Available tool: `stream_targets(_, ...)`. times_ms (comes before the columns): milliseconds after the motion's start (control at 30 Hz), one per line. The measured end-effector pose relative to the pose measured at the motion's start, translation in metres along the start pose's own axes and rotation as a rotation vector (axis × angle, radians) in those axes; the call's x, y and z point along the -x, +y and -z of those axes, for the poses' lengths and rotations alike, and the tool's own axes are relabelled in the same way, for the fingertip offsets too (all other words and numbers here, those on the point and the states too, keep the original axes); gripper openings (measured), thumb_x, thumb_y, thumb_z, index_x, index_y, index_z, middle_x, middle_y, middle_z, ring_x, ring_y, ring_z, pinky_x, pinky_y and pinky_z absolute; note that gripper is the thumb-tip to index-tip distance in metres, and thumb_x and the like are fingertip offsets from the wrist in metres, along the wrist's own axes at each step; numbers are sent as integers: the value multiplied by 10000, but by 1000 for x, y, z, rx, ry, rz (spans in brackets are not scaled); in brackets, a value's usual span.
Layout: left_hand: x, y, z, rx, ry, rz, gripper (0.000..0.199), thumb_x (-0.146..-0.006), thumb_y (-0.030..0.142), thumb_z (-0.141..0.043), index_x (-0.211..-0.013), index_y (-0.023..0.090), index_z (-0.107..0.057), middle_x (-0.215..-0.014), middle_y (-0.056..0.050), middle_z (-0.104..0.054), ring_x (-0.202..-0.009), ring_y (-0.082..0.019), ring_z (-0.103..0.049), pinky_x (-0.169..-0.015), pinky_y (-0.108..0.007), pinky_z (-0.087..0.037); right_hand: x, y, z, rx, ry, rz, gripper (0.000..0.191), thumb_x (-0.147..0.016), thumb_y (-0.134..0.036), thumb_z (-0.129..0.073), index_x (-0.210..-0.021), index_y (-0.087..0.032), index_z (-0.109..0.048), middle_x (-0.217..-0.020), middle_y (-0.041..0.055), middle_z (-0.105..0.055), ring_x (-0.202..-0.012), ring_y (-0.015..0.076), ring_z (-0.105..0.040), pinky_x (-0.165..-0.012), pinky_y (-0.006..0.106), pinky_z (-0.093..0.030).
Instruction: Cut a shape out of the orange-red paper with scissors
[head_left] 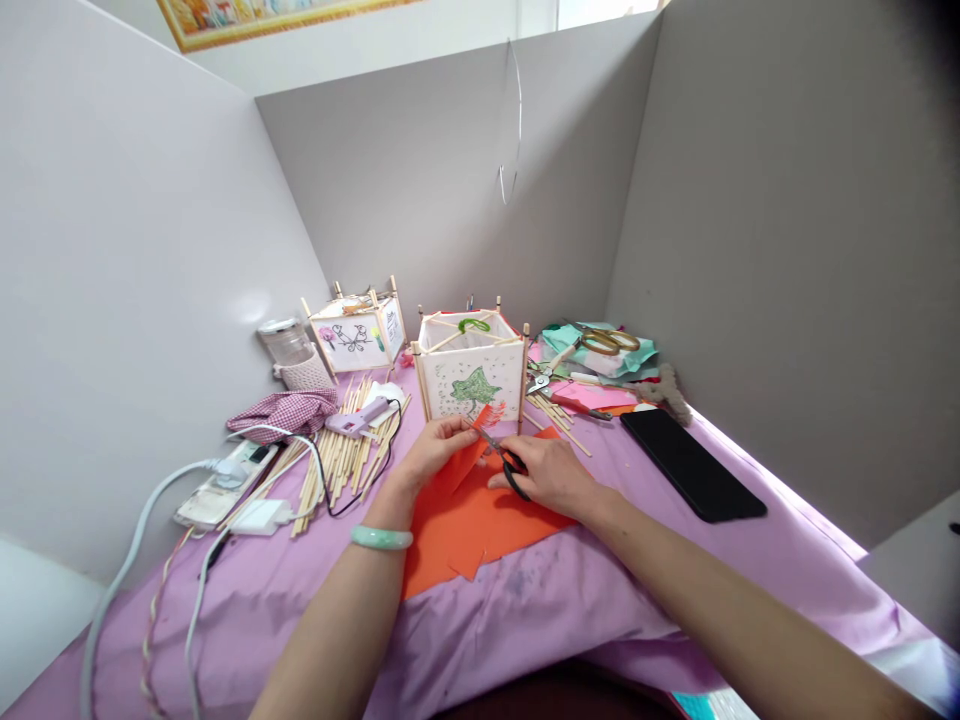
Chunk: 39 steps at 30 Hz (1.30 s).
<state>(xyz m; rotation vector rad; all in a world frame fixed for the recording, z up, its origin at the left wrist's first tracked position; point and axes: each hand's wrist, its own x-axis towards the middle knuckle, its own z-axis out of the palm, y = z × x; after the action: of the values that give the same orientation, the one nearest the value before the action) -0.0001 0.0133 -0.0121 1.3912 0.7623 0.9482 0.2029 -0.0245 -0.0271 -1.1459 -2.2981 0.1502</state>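
Right grip [551, 470] holds black-handled scissors [514, 478]; left grip [442, 447] pinches an orange strip [470, 466].
The scissor blades sit right by the strip, between the two grips. Some cutting looks done: a small orange scrap [468, 566] lies below the grips, on a big orange sheet [495, 535]. The strip does not look all cut yet, and most of the big sheet looks whole. Just past the grips stands a paper box [450, 370] with a leaf picture, its sticks and paper sides already on.
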Motion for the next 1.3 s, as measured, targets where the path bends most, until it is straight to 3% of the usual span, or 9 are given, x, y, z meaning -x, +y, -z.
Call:
stream_targets(867,2,3,0,-18,15,111,260,-671,348,-701,-726,129,-572,-618,-24,-628,-556,-147,-599,-542,-239,-431,-2,8,-8,77,47,24,391,-767,-533,-595,-1004,-222,-591,-883,34,-685,-791,198,-641,-639,273,-413)
stream_targets(1300,1,2,0,9,37,60,265,-671,343,-701,-757,122,-585,-650,-37,-651,-574,-156,-619,-560,-244,-459,-1,2,-1,19,12,-14,387,-777,-530,-582,-994,-211,-593,-862,35,-666,-742,167,-613,-619,249,-385)
